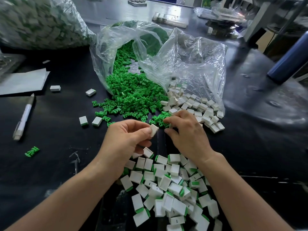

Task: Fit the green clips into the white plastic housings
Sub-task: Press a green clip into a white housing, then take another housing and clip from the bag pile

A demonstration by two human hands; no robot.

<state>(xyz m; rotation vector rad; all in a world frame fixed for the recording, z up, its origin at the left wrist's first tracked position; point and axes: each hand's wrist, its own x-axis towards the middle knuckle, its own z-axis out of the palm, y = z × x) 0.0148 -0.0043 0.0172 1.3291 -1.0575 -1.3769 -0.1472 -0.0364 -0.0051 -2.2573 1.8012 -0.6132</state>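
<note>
While the left hand pinches a white housing at the centre of the frame, the right hand just beside it rests curled fingers on the near edge of the green clips; whether it grips one cannot be told. Clips and empty housings spill from a clear bag above the hands on the black desk. Fitted housings lie heaped between the forearms.
</note>
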